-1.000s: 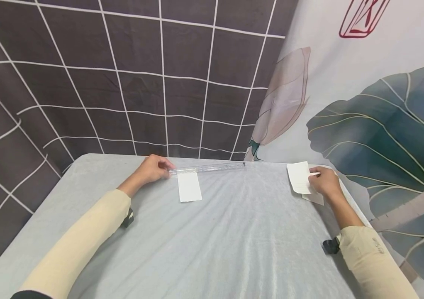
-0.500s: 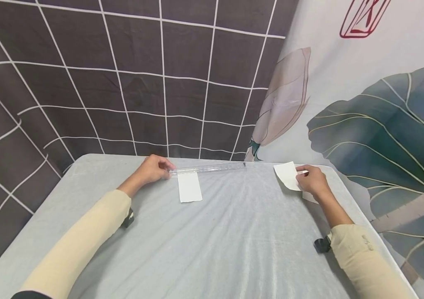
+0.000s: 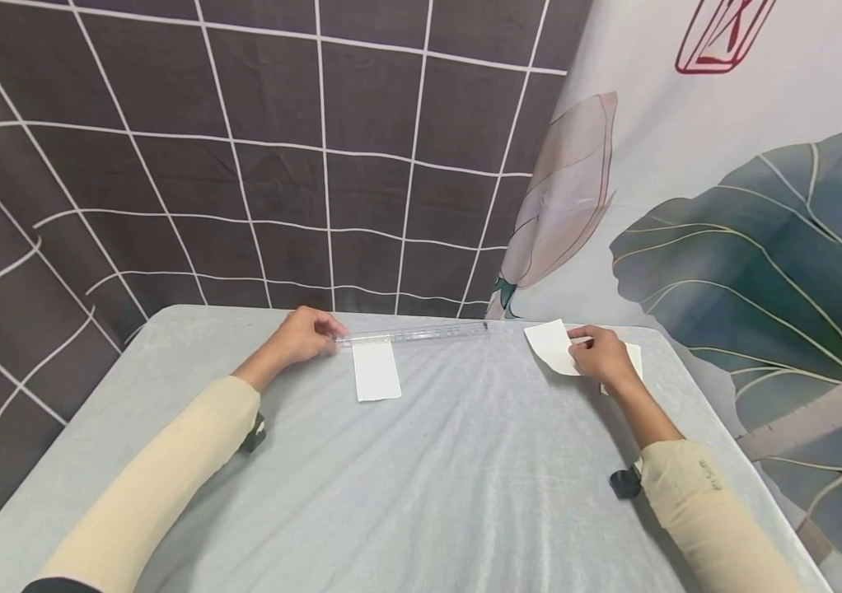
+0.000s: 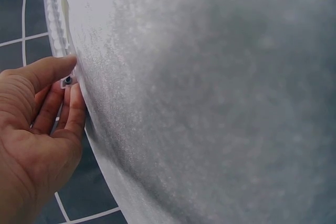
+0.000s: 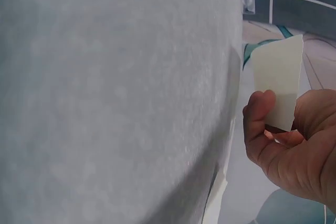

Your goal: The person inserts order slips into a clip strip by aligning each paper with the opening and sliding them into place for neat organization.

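A long, narrow strip of clear plastic (image 3: 436, 333) lies along the far part of the table. My left hand (image 3: 306, 335) pinches its left end between thumb and fingers; the left wrist view shows a small dark spot on that end (image 4: 67, 81). One white paper slip (image 3: 376, 371) lies just in front of the strip, its top edge meeting it. Toward the far right, my right hand (image 3: 605, 356) pinches another white paper slip (image 3: 550, 344), held up and bent a little. Behind that hand more white paper (image 3: 636, 360) lies on the table, partly hidden.
A pale grey cloth (image 3: 421, 494) with creases covers the table. Dark gridded fabric (image 3: 258, 181) hangs behind the far edge and on the left. At right hangs a white curtain (image 3: 651, 165) printed with leaves, close to the table's right edge.
My right hand has moved left with its paper slip, uncovering more of the paper behind it. The left hand, the clear strip and the slip by it have stayed put.
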{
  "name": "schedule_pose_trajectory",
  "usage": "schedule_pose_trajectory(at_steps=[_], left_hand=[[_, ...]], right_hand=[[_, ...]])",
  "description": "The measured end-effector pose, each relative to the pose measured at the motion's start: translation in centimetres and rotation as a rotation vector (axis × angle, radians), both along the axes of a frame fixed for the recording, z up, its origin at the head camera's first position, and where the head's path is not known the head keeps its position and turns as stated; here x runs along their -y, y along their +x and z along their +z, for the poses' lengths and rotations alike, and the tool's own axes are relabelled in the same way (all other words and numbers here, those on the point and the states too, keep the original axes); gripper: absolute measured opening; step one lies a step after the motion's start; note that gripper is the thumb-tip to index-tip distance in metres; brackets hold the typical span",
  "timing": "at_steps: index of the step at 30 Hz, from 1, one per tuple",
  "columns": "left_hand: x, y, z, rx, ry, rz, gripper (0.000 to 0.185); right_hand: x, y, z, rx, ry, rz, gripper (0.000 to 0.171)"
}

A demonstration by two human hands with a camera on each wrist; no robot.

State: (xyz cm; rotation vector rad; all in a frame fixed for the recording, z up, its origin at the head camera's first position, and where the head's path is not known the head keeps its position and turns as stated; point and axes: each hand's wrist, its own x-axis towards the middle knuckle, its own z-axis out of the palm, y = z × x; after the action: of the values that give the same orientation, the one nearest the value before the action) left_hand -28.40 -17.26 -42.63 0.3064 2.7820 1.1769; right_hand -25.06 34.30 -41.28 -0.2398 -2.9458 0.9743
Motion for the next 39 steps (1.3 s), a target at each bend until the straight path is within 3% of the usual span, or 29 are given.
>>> schedule_pose_trajectory(at_steps=[9,23,39], left_hand=[[-0.1,0.0,0.1,0.000,0.010,-0.002,0.034],[0.0,0.2,0.2,-0.002,0.013,-0.010,0.033],[0.1,0.4,0.5,-0.001,0.009,-0.008,0.034]], right_hand=[[0.8,-0.1,-0.4,-0.015,0.036,0.065,0.038],[2.3,-0.4,-0.7,-0.021,0.004,0.110,0.036],[3.7,-0.9,-1.0,-0.017,-0.018,0.122,0.034]])
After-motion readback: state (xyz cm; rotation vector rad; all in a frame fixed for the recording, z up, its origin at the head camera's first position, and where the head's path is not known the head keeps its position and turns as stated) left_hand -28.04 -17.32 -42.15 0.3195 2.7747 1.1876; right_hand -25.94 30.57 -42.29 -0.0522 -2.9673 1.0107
